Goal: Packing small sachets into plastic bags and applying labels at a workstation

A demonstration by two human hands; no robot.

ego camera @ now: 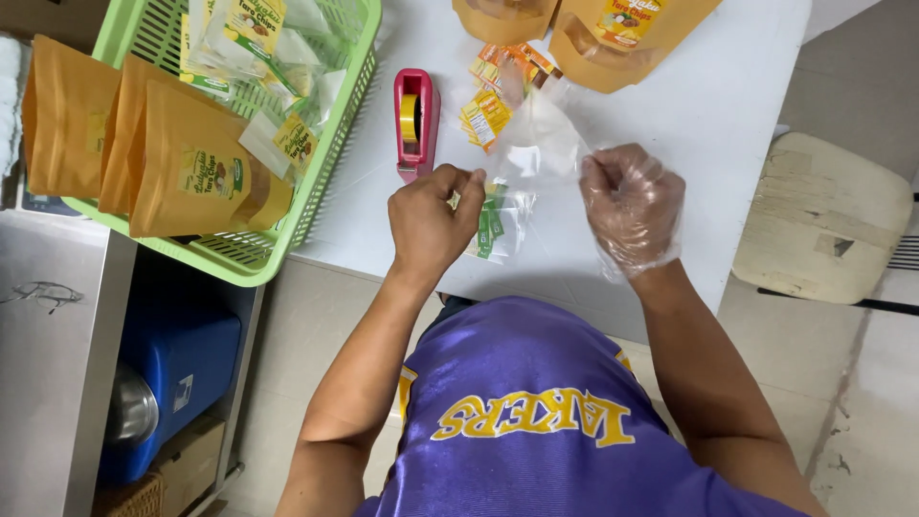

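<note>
Above the white table, my left hand and my right hand hold a clear plastic bag between them. The left hand is bare and pinches the bag's left edge. The right hand wears a thin clear plastic glove and grips the bag's right edge. A second clear bag with a green and white label lies on the table just under the left hand.
A red tape dispenser stands left of the hands. Small orange and yellow labels lie behind the bag. Brown paper pouches sit at the table's far edge. A green basket with pouches and bags overhangs the left side. A cream stool stands right.
</note>
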